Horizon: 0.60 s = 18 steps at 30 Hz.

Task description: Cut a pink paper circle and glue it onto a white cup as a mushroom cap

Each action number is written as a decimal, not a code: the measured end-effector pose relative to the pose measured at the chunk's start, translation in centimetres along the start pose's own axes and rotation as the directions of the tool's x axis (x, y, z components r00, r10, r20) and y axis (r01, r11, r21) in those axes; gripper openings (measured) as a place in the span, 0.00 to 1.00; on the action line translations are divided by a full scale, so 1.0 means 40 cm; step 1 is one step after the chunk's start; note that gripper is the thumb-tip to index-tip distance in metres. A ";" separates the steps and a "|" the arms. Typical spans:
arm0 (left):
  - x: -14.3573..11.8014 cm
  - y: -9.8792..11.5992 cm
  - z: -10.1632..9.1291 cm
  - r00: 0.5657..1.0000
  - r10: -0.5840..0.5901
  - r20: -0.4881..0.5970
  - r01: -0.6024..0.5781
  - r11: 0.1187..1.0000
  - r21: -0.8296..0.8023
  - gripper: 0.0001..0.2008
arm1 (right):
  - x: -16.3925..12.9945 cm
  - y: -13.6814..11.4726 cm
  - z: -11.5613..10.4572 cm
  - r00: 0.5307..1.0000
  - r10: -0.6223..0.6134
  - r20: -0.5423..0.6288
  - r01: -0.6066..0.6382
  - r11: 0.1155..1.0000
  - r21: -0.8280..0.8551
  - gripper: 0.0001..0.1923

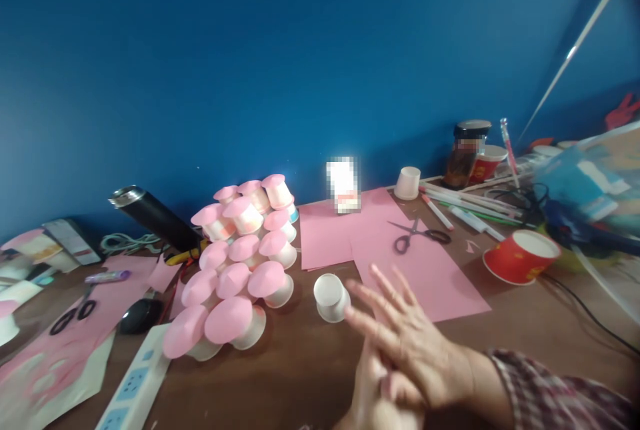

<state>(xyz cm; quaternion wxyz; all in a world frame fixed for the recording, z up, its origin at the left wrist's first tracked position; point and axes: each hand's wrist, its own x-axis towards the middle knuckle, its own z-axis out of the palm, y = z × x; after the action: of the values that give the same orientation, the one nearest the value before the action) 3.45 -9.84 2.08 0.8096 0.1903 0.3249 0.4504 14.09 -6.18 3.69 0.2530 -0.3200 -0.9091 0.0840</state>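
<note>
White cup (331, 297): lies tipped on the brown table (300, 363), just beside the fingertips, at their 10 o'clock.
Right hand (407, 343): fingers spread, grasping nothing.
Left hand (373, 393): beneath the right, blurred; grip cannot be told.
Pink-capped cups (240, 263): piled at 9 o'clock.
Scissors (420, 235): on pink paper (425, 277), 12 o'clock.

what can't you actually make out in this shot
Head view:
- left hand: mostly hidden under the right hand and cut by the bottom edge; whether it holds anything is unclear.
- blue bag: motion-blurred, cut by the right edge.
- jar label and small card: pixelated, unreadable.
</note>
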 end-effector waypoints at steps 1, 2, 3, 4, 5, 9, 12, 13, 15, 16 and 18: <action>0.007 0.013 0.005 0.998 -0.051 0.033 0.052 0.998 -0.047 0.26 | 0.001 0.024 -0.008 0.996 0.086 -0.009 -0.086 0.996 0.006 0.39; 0.012 0.025 0.006 0.987 -0.144 0.064 0.154 0.969 -0.195 0.27 | 0.000 0.044 -0.014 0.988 0.149 -0.032 -0.148 0.988 0.052 0.39; 0.016 0.038 0.006 0.977 -0.199 0.078 0.214 0.924 -0.316 0.28 | -0.003 0.059 -0.019 0.978 0.201 -0.053 -0.193 0.972 0.133 0.39; 0.018 0.049 0.003 0.974 -0.212 0.079 0.225 0.885 -0.407 0.27 | -0.006 0.069 -0.024 0.966 0.248 -0.071 -0.225 0.945 0.236 0.37; 0.019 0.059 0.000 0.977 -0.200 0.076 0.212 0.861 -0.463 0.28 | -0.010 0.074 -0.028 0.950 0.302 -0.079 -0.257 0.902 0.347 0.36; 0.019 0.076 -0.014 0.977 -0.197 0.077 0.208 0.831 -0.516 0.32 | -0.019 0.065 -0.054 0.872 0.489 -0.025 -0.381 0.709 0.593 0.27; 0.018 0.079 -0.017 0.982 -0.168 0.084 0.186 0.836 -0.516 0.30 | -0.017 0.052 -0.076 0.894 0.440 0.082 -0.409 0.729 0.550 0.20; 0.018 0.080 -0.017 0.983 -0.158 0.096 0.185 0.842 -0.506 0.29 | -0.015 0.050 -0.081 0.919 0.381 0.102 -0.378 0.772 0.511 0.19; 0.018 0.083 -0.015 0.982 -0.142 0.123 0.184 0.859 -0.479 0.26 | -0.006 0.053 -0.088 0.963 0.238 0.129 -0.271 0.863 0.427 0.18; 0.018 0.084 -0.014 0.982 -0.137 0.133 0.184 0.866 -0.465 0.24 | -0.002 0.059 -0.090 0.974 0.177 0.142 -0.219 0.891 0.398 0.17; 0.017 0.082 -0.011 0.978 -0.151 0.143 0.200 0.871 -0.449 0.24 | 0.001 0.076 -0.091 0.979 0.121 0.165 -0.176 0.911 0.374 0.13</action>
<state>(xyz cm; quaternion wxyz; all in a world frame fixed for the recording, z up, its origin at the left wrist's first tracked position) 1.42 -7.56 3.51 0.8848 -0.0145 0.1821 0.4287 17.58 -3.82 5.90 0.2403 -0.3255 -0.8630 0.3026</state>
